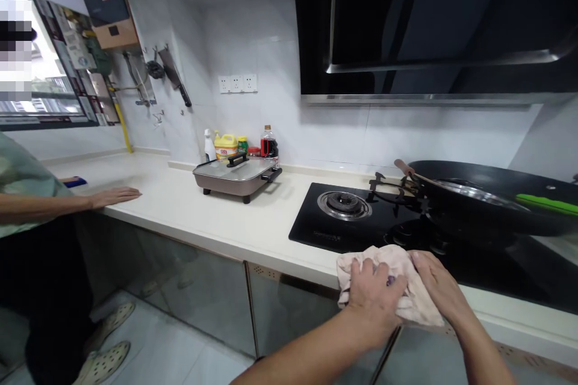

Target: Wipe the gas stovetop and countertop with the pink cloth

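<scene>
Both hands are pressing a pale cloth (pixel 397 280) at the counter edge, just in front of the black stove (pixel 361 225). The left hand (pixel 374 295) is gripping it, fingers curled; the right hand (pixel 440 289) is lying flat on it. Keeping the cloth bunched and pressed firmly, clear of the pan (pixel 487 198) beyond the knuckles, should wipe best.

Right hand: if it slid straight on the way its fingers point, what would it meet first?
The right hand lies on the cloth, fingers pointing up-left across the hob. Past the cloth's edge, the bare left burner seems first in line, though depth is hard to judge; the wok sits off to the right.
</scene>
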`<state>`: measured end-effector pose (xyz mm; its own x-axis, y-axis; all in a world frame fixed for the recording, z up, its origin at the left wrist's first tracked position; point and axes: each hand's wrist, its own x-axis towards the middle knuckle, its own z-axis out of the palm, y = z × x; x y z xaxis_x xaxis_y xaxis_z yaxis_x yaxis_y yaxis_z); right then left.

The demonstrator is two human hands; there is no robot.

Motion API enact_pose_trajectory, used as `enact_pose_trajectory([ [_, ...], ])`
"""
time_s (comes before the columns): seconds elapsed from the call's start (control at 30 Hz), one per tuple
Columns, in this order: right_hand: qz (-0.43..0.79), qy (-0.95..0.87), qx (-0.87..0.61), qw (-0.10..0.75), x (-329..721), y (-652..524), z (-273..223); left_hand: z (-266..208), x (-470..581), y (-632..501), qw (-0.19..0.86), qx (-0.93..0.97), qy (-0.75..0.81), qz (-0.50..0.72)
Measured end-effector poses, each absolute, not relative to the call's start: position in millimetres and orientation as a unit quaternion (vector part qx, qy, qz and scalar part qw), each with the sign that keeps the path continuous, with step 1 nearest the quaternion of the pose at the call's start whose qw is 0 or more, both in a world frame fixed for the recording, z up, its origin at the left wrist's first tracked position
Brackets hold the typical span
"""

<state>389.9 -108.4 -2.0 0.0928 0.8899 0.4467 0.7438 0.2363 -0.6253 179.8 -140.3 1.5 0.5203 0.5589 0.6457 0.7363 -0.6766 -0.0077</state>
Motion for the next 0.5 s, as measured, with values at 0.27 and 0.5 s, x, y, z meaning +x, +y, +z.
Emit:
enact_pose_trajectory([
  [0.27, 0.080, -0.671, -0.625, 0.391, 382.4, -116.3, 6.3, -1.0, 103.7, -128.2, 0.163, -0.859, -0.359, -0.327],
  [0.5, 0.059, -0.690, -0.625, 0.361, 382.1, -116.9, 7.0, -0.4, -34.6, -108.9, 0.193, -0.853, -0.397, -0.278],
])
